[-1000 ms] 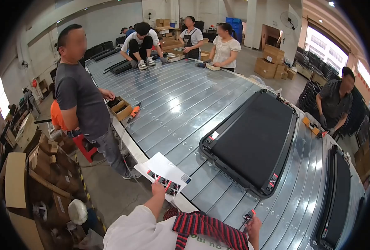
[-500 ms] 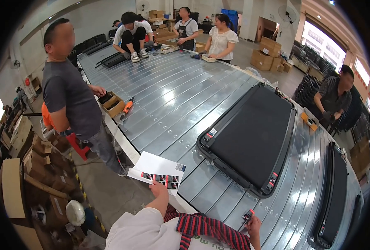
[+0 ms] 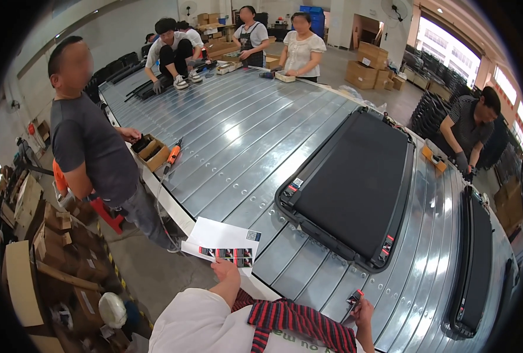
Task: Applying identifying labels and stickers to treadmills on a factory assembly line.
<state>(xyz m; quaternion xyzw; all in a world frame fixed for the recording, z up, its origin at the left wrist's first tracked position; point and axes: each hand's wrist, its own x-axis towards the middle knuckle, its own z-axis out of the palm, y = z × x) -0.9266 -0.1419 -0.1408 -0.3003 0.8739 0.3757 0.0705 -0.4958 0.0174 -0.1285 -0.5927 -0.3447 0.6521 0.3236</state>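
One sheet [image 3: 219, 232] occupies the left hand [image 3: 227, 271], one sticker [image 3: 353, 298] the right hand [image 3: 364, 312].

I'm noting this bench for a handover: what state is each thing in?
Sticker sheet, held in left hand, partly bare
Single sticker, off the sheet, in right hand
Large black panel, lying on tabletop, stickers near two corners
Orange power tool, lying unheld
Cardboard box beside it, open
Wall fan, whether running unclear

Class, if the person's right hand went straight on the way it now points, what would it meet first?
Beyond the small black-and-red label it holds, the right hand would probably meet the near edge of the large black rectangular panel, though depth is unclear: it may pass above.
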